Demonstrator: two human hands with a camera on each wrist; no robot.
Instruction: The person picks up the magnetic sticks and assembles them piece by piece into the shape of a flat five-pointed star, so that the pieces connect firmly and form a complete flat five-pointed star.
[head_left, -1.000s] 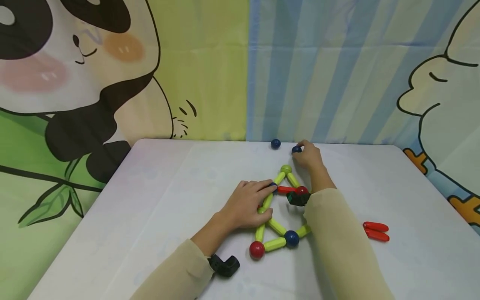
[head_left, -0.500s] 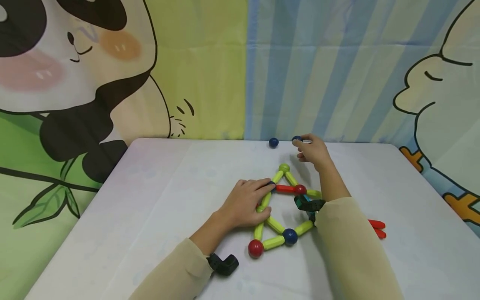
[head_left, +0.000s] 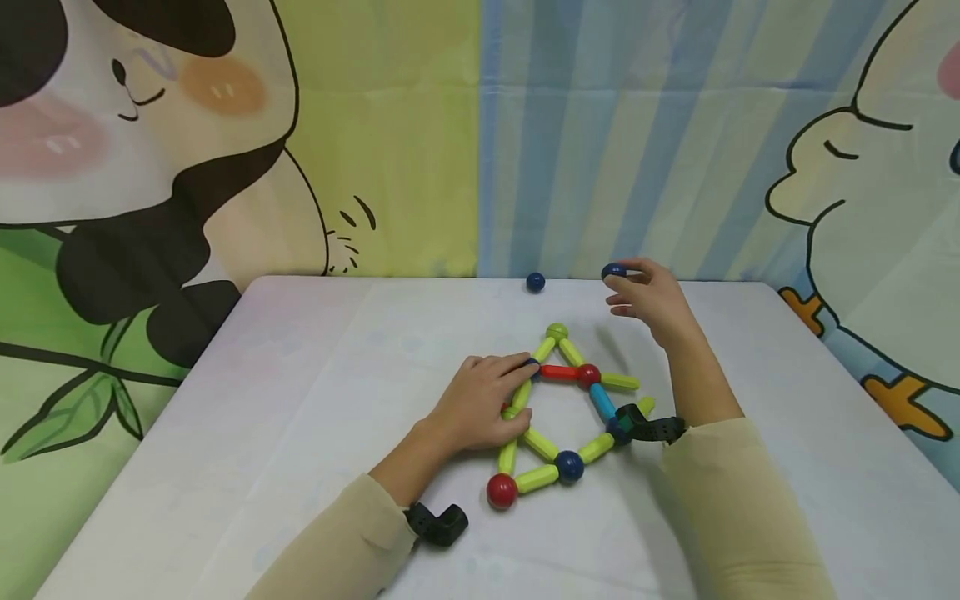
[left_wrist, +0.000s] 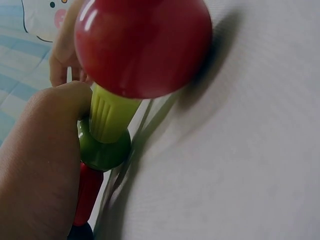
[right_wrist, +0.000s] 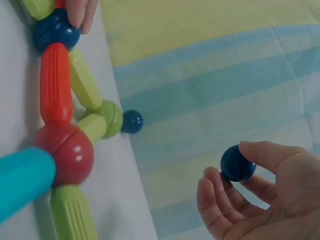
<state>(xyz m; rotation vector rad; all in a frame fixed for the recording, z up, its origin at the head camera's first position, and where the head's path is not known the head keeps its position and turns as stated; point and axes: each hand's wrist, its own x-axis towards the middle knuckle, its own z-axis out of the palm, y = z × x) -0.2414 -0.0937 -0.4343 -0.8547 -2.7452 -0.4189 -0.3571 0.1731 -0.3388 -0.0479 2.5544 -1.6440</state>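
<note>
Between thumb and fingertips my right hand (head_left: pixel 660 308) pinches a dark blue ball (right_wrist: pixel 231 165), raised near the table's back edge. A frame of magnetic-style building rods and balls lies on the table, with a red rod (head_left: pixel 560 372), yellow-green rods, a light blue rod (head_left: pixel 602 403) and a red ball (head_left: pixel 502 492) at the near corner. My left hand (head_left: pixel 480 404) rests over its left side with fairly straight fingers. Its fingertips touch another blue ball (right_wrist: pixel 56 32), while the thumb lies by a green ball (left_wrist: pixel 105 150), partly hidden.
A loose blue ball (head_left: pixel 535 282) sits at the table's back edge. Behind the white table (head_left: pixel 300 375) hangs a printed cloth (head_left: pixel 405 150) with cartoon animals. The right wrist's black camera (head_left: pixel 652 427) overlaps the frame's right corner in the head view.
My right hand has lifted the blue ball from the table and drawn it to the right. The left hand stays on the frame. The loose red rods have gone out of sight behind the right sleeve.
</note>
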